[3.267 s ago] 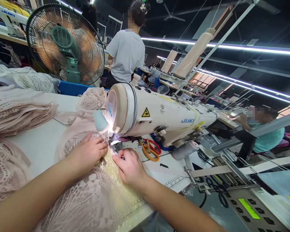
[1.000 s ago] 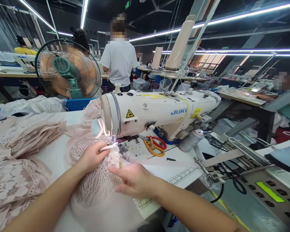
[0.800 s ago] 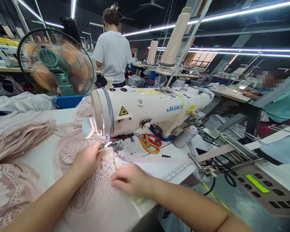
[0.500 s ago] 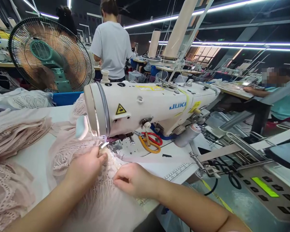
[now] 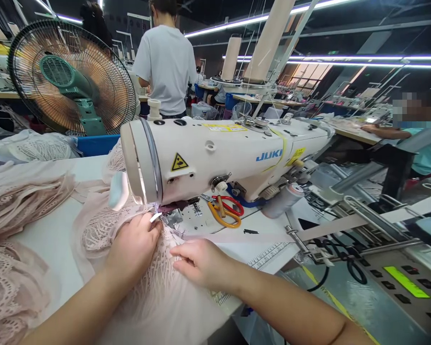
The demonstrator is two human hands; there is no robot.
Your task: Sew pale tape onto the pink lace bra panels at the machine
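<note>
Pale pink lace fabric (image 5: 161, 273) lies under the head of a white sewing machine (image 5: 201, 158) and drapes over the table's front edge. My left hand (image 5: 136, 247) is closed on the lace just left of the presser foot (image 5: 173, 218), its fingertips close to the needle area. Further right and nearer to me, my right hand (image 5: 199, 266) pinches the edge of the same fabric between thumb and forefinger. The fingertips of both hands are partly hidden. A light strip of elastic (image 5: 237, 236) runs across the table toward the presser foot.
Scissors with red and orange handles (image 5: 224, 213) lie on the machine bed beside a grey thread cone (image 5: 283, 200). Pink lace pieces (image 5: 25, 201) are piled at left. A control panel (image 5: 405, 282) and metal strip feeder (image 5: 345, 225) stand at right. Behind are a fan (image 5: 73, 79) and co-workers.
My left hand has shifted slightly and its fingers lie flatter on the lace near the presser foot. My right hand's fingers have moved a little on the fabric. The view has shifted slightly.
</note>
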